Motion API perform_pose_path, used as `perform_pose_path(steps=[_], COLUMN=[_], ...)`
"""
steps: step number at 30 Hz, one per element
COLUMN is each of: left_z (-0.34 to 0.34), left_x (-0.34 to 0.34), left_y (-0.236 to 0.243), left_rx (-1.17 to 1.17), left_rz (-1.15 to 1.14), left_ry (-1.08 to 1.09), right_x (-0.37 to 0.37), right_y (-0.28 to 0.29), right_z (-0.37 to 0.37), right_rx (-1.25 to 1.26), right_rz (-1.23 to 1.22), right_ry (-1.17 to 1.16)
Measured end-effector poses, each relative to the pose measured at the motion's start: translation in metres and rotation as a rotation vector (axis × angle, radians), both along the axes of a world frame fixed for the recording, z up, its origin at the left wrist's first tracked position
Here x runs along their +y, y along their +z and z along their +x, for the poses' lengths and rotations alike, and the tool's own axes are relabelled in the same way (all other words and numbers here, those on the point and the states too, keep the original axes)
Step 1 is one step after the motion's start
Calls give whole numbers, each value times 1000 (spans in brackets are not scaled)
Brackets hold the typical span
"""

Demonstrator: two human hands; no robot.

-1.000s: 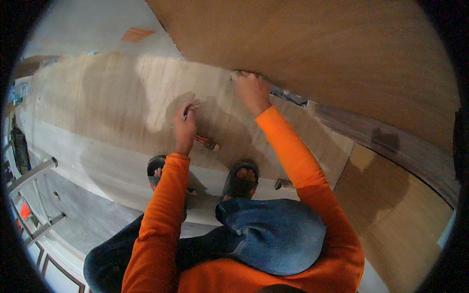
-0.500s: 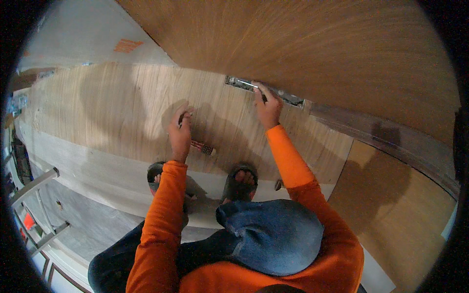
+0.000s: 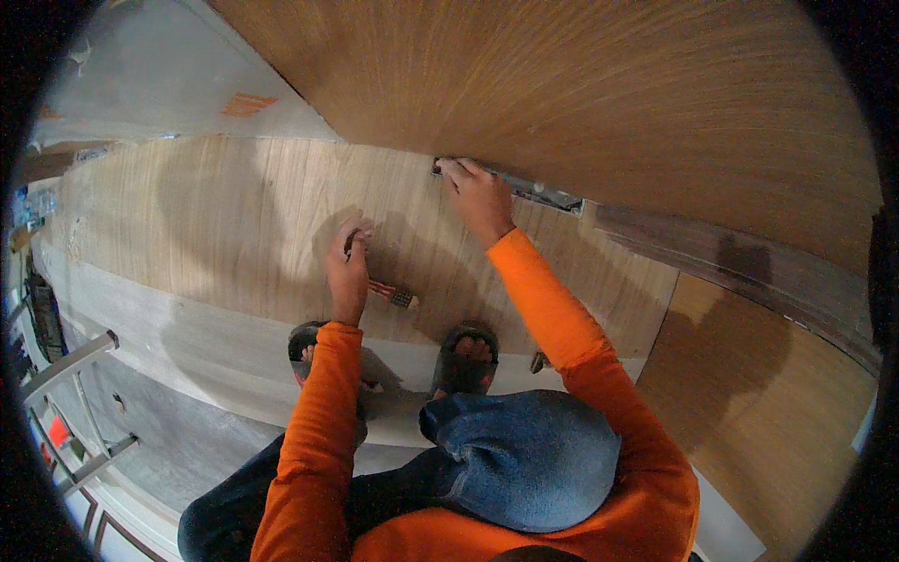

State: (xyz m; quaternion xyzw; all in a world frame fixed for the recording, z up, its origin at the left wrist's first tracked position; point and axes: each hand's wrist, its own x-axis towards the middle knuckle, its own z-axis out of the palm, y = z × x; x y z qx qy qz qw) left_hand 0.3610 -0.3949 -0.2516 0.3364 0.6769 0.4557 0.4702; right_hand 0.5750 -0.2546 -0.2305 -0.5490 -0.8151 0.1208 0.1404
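My right hand (image 3: pixel 478 195) reaches to the left end of a narrow slot (image 3: pixel 548 194) cut in the wood-grain floor, along the foot of a brown wood panel. Its fingers are closed and pointing into the slot's corner; whatever they hold is hidden behind them. My left hand (image 3: pixel 349 267) hovers over the boards further left, thumb and fingers curled together around something too small to make out. Just right of its wrist lies a short reddish object with a dark, checkered end (image 3: pixel 393 293).
The brown panel (image 3: pixel 562 84) rises across the far side, and a dark wood strip (image 3: pixel 730 253) runs right from the slot. My sandalled feet (image 3: pixel 465 356) stand close by. A small dark piece (image 3: pixel 538 362) lies beside them. A metal ladder (image 3: pixel 70 365) is at the left.
My right hand has moved left along the slot to its end. The thin shiny rod seen at its fingers before is now out of sight. My left hand has barely moved.
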Motion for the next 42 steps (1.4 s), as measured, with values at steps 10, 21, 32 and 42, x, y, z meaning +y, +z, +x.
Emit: perform_pose_path(steps=[10, 21, 32, 42], left_z=[-7, 3, -5, -7], left_x=[-4, 1, -9, -10], left_y=[-12, 9, -4, 1], left_rx=[15, 45, -78, 34], left_rz=[36, 17, 60, 110], left_ry=[21, -11, 9, -29], right_x=[-7, -17, -2, 3], right_y=[-12, -14, -3, -14], right_z=[4, 45, 7, -13], right_rx=[310, 357, 81, -51], right_rz=[-83, 90, 15, -104], right_ry=[-76, -83, 31, 25])
